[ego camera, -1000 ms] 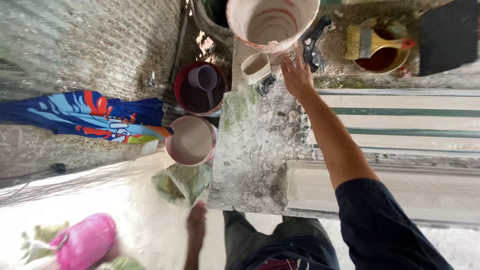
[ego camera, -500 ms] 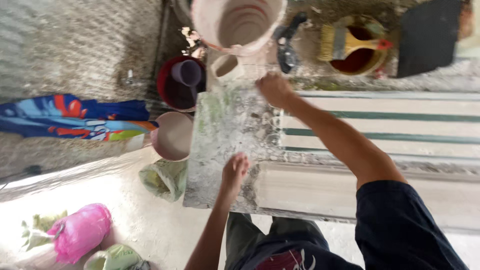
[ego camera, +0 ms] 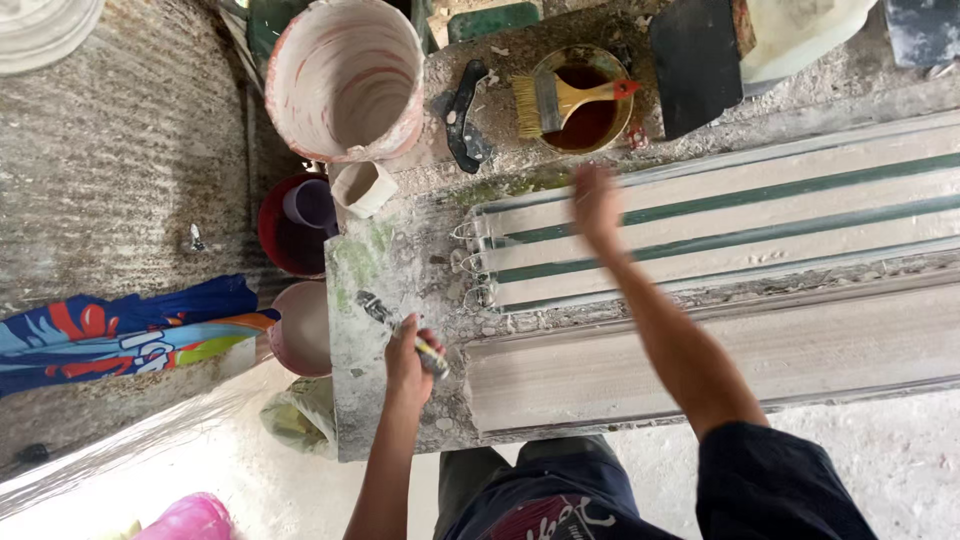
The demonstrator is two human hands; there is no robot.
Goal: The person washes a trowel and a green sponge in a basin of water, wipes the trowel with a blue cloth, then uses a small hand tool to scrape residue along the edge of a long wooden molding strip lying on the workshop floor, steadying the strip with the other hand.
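My left hand [ego camera: 408, 357] grips a small dirty tool with a yellow and black handle [ego camera: 400, 326], its tip lying on the plaster-crusted bench top [ego camera: 390, 400]. My right hand [ego camera: 598, 203] is blurred, fingers apart and empty, hovering over the long white moulding with green stripes [ego camera: 760, 225]. A second plain pale moulding [ego camera: 800, 350] lies nearer to me. A big pink-stained bucket [ego camera: 345, 80] and a small white cup [ego camera: 362, 188] stand at the bench's far left corner.
A tin of dark liquid [ego camera: 585, 105] with a brush across it, a dark scraper [ego camera: 465, 115] and a black slab [ego camera: 697, 62] lie at the back. Red [ego camera: 290, 225] and pink [ego camera: 300, 330] bowls stand left of the bench on the floor, beside a colourful cloth [ego camera: 120, 335].
My left hand has come up from below and closed on the small tool. My right hand has swung from the cup by the bucket to the right, over the striped moulding. The view shifted right.
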